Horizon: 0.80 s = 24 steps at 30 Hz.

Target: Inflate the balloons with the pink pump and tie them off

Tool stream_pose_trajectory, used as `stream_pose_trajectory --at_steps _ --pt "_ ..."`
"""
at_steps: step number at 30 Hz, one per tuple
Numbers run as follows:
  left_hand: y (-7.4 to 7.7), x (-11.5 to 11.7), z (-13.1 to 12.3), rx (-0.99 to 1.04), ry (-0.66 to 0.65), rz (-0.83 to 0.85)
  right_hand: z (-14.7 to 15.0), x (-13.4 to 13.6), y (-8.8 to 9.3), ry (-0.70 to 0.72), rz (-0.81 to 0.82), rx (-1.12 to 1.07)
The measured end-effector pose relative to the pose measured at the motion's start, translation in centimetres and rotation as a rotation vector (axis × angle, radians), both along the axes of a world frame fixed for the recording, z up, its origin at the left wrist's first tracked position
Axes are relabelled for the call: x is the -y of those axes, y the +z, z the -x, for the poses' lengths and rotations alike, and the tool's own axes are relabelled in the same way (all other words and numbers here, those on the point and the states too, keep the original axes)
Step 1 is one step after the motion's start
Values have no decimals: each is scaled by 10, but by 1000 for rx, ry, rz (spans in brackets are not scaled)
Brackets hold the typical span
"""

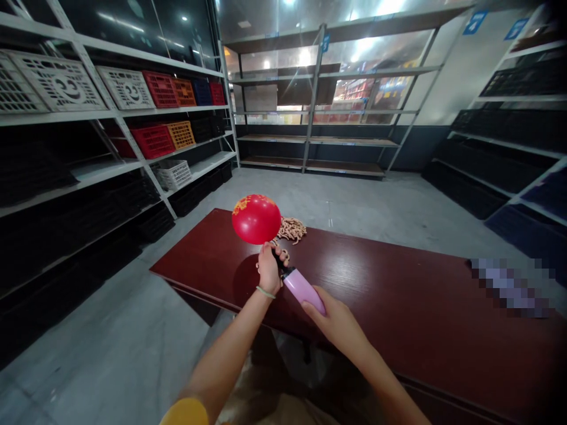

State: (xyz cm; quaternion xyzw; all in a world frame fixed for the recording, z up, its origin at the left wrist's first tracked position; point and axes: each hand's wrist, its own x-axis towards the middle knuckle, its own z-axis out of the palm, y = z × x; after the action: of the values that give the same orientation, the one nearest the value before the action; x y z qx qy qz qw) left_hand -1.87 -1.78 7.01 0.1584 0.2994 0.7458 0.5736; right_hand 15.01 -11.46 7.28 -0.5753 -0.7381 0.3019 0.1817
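A red balloon [256,219] with a yellow-orange pattern stands rounded above my left hand [269,267]. The fingers of that hand are closed around the balloon's neck and the black nozzle end of a pink hand pump [305,289]. My right hand [333,316] grips the pink body of the pump at its lower right end. Behind the balloon and my left hand, a pile of beige, twisted pieces [292,229] lies on the dark red table [381,289]. Part of the pile is hidden by the balloon and my fingers.
A pixelated purple item [509,288] lies at the table's right end. White shelving [128,139] with red, orange, white and black crates stands at the left. Metal racks [313,100] stand behind the table, and shelves with dark crates [509,133] at the right.
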Motion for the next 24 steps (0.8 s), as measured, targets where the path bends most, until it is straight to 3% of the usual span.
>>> stream_pose_trajectory --at_steps 3,11,15,18,24 --pt "-1 -2 2 -20 -25 12 5 -1 0 3 -13 -23" --pt "19 -33 63 -35 120 8 -24 18 1 56 1 7" --pt "23 -35 78 2 148 -4 -27 24 1 61 15 47" --pt "21 -28 70 10 143 -24 -18 21 3 45 23 71" --pt "5 -1 24 27 35 -60 10 3 5 39 28 -6"
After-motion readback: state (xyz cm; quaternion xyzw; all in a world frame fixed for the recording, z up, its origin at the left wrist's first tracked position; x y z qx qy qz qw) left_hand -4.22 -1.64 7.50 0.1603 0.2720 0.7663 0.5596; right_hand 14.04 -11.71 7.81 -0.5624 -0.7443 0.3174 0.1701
